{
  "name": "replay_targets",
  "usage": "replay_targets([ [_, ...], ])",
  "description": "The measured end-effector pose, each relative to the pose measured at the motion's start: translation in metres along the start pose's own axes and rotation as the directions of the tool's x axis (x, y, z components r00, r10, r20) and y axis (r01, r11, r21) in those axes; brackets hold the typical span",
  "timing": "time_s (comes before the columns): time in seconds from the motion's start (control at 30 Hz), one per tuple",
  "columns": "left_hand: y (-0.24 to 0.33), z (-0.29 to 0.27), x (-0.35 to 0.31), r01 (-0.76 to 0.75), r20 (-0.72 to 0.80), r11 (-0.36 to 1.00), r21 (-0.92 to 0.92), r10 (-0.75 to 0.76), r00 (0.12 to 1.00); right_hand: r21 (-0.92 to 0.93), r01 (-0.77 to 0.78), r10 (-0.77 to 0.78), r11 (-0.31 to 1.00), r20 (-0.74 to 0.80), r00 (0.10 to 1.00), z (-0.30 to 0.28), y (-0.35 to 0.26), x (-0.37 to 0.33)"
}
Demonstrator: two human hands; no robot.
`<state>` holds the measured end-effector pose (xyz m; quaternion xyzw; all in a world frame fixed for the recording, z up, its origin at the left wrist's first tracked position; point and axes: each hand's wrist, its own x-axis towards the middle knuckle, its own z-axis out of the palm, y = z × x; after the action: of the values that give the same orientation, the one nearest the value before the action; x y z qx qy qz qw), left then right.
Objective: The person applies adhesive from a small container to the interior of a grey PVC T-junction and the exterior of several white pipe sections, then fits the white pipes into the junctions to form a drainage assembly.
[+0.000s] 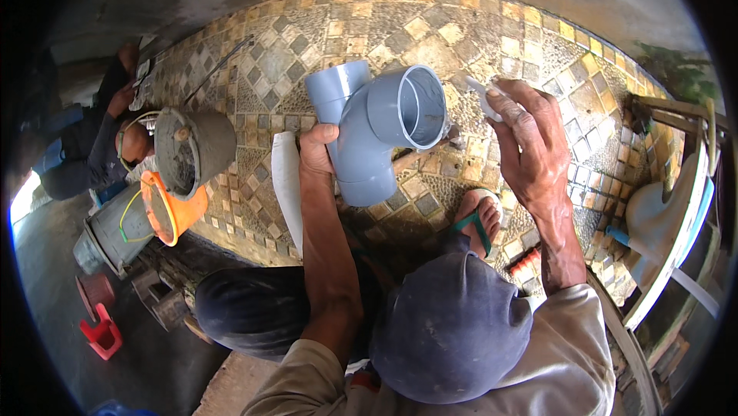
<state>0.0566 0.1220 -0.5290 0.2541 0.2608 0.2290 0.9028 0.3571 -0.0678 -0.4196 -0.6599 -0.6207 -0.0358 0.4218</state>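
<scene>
Your left hand (317, 148) is clamped around the lower socket of the grey PVC wye fitting (377, 128), holding it up over the patterned tiled floor (307, 54), its open mouth turned toward your right hand (530, 143). That hand's fingers are pinched together on a small white piece (486, 101), just beside the fitting's rim. It looks like you are readying the socket for joining; working the mouth calls for a steady grip. A white pipe (286, 185) lies just left of your left wrist; buckets (184, 178) sit well apart, so there is room.
</scene>
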Motion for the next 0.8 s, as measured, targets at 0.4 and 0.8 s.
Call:
replay_targets([
  [0.4, 0.268, -0.046, -0.178, 0.524, -0.61, 0.577, 0.626, -0.057, 0.791, 0.703, -0.599, 0.594, 0.384, 0.309, 0.743, 0.02, 0.041, -0.087],
  [0.8, 0.076, -0.175, -0.382, -0.132, -0.699, 0.983, 0.125, 0.182, 0.691, 0.702, -0.675, 0.354, 0.225, 0.587, 0.728, 0.072, 0.048, -0.035],
])
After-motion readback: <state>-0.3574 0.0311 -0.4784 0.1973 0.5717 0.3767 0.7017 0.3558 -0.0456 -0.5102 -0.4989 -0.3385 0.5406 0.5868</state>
